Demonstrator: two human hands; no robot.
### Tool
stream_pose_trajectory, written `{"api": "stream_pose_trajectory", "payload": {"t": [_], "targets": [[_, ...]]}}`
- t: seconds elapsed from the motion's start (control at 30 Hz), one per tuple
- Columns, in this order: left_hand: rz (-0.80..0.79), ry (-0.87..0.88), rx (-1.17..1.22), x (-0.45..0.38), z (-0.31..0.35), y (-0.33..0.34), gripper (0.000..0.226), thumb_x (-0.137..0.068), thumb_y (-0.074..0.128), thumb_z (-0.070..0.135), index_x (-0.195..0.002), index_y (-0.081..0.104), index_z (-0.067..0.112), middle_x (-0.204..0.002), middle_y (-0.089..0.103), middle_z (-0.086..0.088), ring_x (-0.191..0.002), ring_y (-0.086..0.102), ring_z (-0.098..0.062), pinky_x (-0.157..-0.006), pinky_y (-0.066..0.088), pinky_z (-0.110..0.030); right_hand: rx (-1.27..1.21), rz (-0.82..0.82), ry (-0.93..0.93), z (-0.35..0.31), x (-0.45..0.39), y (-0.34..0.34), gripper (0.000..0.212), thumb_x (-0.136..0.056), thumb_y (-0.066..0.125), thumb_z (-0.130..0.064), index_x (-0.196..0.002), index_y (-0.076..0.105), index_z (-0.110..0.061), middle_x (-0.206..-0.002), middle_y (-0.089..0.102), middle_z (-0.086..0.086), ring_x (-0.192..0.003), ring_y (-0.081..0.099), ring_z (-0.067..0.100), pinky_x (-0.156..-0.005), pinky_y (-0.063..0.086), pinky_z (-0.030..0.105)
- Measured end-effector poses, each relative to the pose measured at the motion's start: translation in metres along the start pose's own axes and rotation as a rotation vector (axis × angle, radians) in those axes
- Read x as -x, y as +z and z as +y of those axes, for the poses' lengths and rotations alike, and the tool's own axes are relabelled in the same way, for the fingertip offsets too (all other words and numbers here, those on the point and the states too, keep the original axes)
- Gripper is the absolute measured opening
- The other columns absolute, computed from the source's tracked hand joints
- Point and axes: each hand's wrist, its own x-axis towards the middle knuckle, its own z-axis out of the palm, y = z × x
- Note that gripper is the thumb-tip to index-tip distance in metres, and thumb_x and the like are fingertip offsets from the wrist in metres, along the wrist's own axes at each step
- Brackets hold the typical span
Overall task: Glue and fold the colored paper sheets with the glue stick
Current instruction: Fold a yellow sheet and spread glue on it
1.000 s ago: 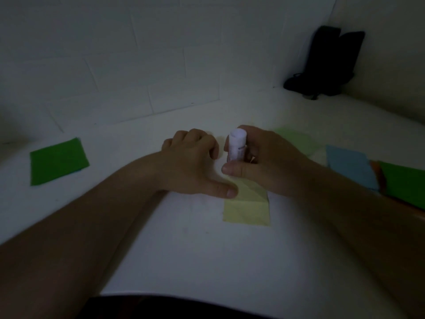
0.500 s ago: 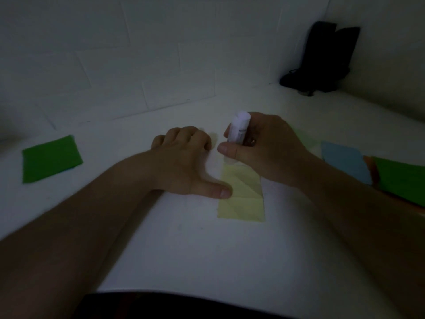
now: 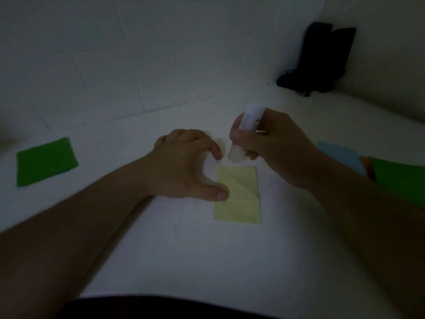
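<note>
A creased pale yellow paper sheet (image 3: 239, 196) lies flat on the white table in front of me. My left hand (image 3: 186, 164) rests beside it, thumb pressing the sheet's left edge, fingers curled above the table. My right hand (image 3: 271, 143) grips a white glue stick (image 3: 247, 130) held nearly upright, its lower end hovering just past the sheet's far edge, apart from the paper.
A dark green sheet (image 3: 46, 161) lies at the far left. At the right, a light blue sheet (image 3: 338, 155), an orange edge (image 3: 368, 166) and another green sheet (image 3: 400, 180) overlap. A black object (image 3: 319, 58) stands in the back corner against the tiled wall.
My right hand has lifted the glue stick up and away from the yellow sheet, uncovering its far half. My left thumb stays on the sheet's left edge.
</note>
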Motion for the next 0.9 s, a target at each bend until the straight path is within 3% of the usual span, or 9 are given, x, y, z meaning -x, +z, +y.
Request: {"api": "stream_pose_trajectory", "payload": {"t": [0.1,0.2,0.33,0.43,0.53,0.67,0.9], "targets": [[0.017,0.011,0.006,0.000,-0.001,0.001,0.084,-0.044,0.054,0.098,-0.119,0.042,0.062,-0.142,0.036,0.024,-0.137,0.030,-0.015,-0.116,0.023,-0.045,0.053,-0.036,-0.037,-0.005,0.002,0.004,0.011,-0.078,0.070,-0.045,-0.074,0.067,-0.035,-0.076,0.070,-0.004,-0.074,0.068,0.021,-0.070,0.056,0.042],[-0.002,0.020,-0.044,0.002,-0.002,0.001,0.085,-0.048,0.049,0.099,-0.124,0.032,0.064,-0.149,0.034,0.021,-0.141,0.030,-0.017,-0.118,0.027,-0.050,0.318,-0.084,-0.118,-0.005,0.003,0.007,0.020,-0.084,0.071,-0.045,-0.077,0.071,-0.027,-0.078,0.073,-0.001,-0.074,0.070,0.018,-0.076,0.057,0.044],[0.021,0.021,-0.056,0.003,-0.001,0.003,0.090,-0.050,0.049,0.098,-0.129,0.029,0.062,-0.153,0.035,0.019,-0.142,0.032,-0.016,-0.117,0.029,-0.051,0.322,-0.063,-0.143,-0.003,0.001,0.005,0.021,-0.082,0.079,-0.041,-0.072,0.061,-0.042,-0.084,0.072,-0.010,-0.078,0.070,0.008,-0.073,0.052,0.028],[0.013,0.014,-0.054,0.001,-0.002,0.004,0.091,-0.050,0.049,0.098,-0.131,0.030,0.063,-0.154,0.034,0.018,-0.142,0.030,-0.017,-0.118,0.027,-0.051,0.352,-0.045,-0.173,-0.002,0.000,0.009,0.022,-0.077,0.082,-0.037,-0.076,0.061,-0.041,-0.083,0.071,-0.013,-0.076,0.069,0.008,-0.069,0.050,0.023],[0.011,0.017,-0.074,0.000,-0.004,0.004,0.095,-0.051,0.048,0.100,-0.135,0.032,0.060,-0.154,0.034,0.017,-0.142,0.031,-0.018,-0.118,0.028,-0.051,0.358,-0.047,-0.149,0.000,-0.001,0.012,0.021,-0.077,0.084,-0.033,-0.085,0.065,-0.034,-0.084,0.072,-0.012,-0.077,0.069,0.007,-0.069,0.050,0.024],[0.028,0.044,-0.052,0.001,-0.006,0.005,0.094,-0.051,0.051,0.100,-0.133,0.034,0.057,-0.154,0.037,0.015,-0.142,0.035,-0.021,-0.117,0.031,-0.052,0.376,-0.072,-0.185,-0.002,0.001,0.008,0.020,-0.075,0.079,-0.041,-0.073,0.060,-0.043,-0.083,0.073,-0.009,-0.076,0.070,0.012,-0.073,0.056,0.038],[0.036,0.081,-0.036,0.000,-0.008,0.005,0.090,-0.051,0.043,0.107,-0.125,0.044,0.057,-0.154,0.039,0.012,-0.146,0.035,-0.022,-0.117,0.030,-0.055,0.453,-0.145,-0.145,0.002,0.008,-0.020,0.009,-0.068,0.068,-0.053,-0.070,0.059,-0.054,-0.087,0.071,-0.011,-0.081,0.070,0.012,-0.076,0.057,0.040]]}}
